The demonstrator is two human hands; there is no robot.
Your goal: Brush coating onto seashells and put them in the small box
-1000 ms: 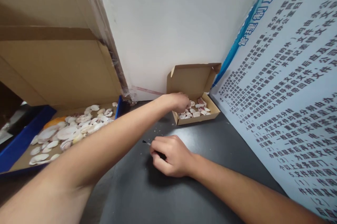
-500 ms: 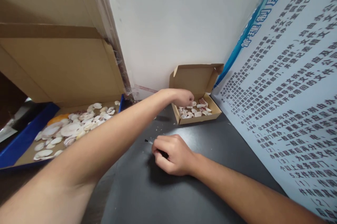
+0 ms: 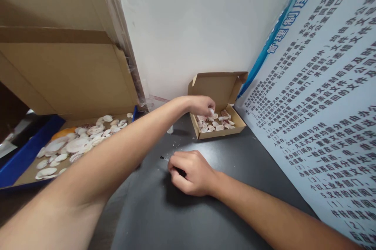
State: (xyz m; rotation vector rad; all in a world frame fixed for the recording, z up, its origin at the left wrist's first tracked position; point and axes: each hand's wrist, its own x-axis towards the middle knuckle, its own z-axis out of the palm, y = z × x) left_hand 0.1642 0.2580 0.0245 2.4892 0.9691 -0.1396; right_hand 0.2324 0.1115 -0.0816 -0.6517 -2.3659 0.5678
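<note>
My left hand (image 3: 201, 105) reaches over the small cardboard box (image 3: 220, 135) at the back of the table. Its fingers pinch a white shell (image 3: 211, 112) just above the loose shells (image 3: 219, 127) inside. Resting on the dark table nearer to me, my right hand (image 3: 190, 173) is closed on a small brush (image 3: 163, 158). Only the black bristles and a short pale stem stick out to the left; the handle is hidden in the fist.
At the left, a large blue-edged box (image 3: 32, 152) holds many shells beneath its raised cardboard lid (image 3: 70, 78). A small clear bottle (image 3: 170, 129) stands partly behind my left forearm. White crumbs lie on the table (image 3: 164, 211). A printed board (image 3: 323, 97) leans at the right.
My left hand has risen slightly from the shells and turned, and a white shell now shows between its fingers. The small bottle has come into sight. My right hand stays put.
</note>
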